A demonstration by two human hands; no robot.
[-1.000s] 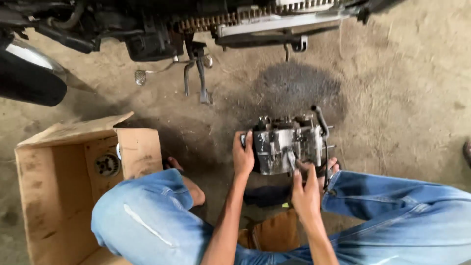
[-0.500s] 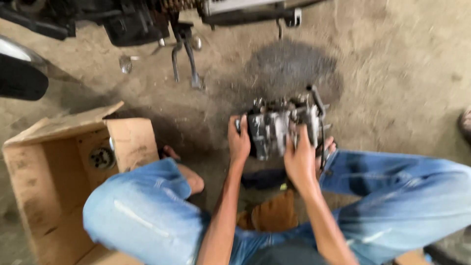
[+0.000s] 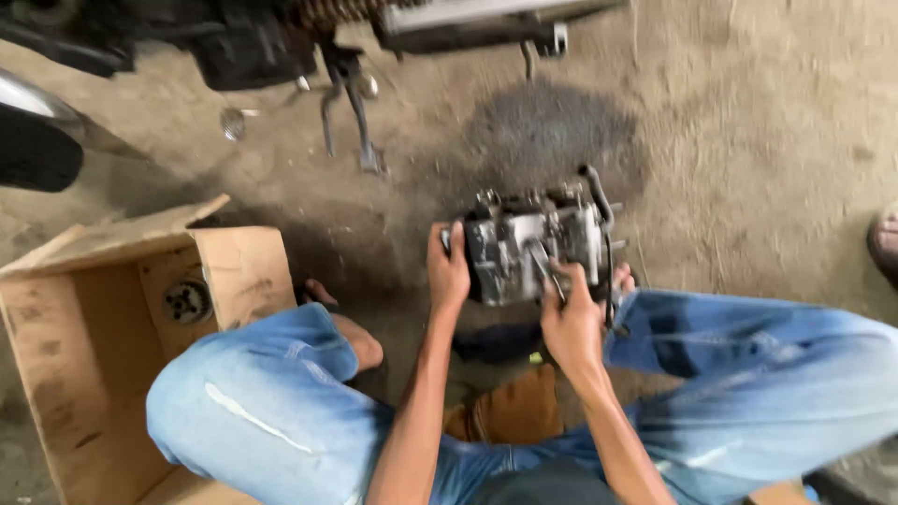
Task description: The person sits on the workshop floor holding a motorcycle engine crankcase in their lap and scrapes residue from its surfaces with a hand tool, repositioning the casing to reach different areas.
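Beside the knee, open cardboard box (image 3: 103, 346) holds a round metal part (image 3: 187, 301); left hand (image 3: 447, 271) and right hand (image 3: 572, 323) still grip the engine block (image 3: 528, 248).

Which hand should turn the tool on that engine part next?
Probably the right hand: it already grips the tool against the engine part. The left hand only steadies the part's side.

Open brown cardboard box (image 3: 112, 346) (lower left)
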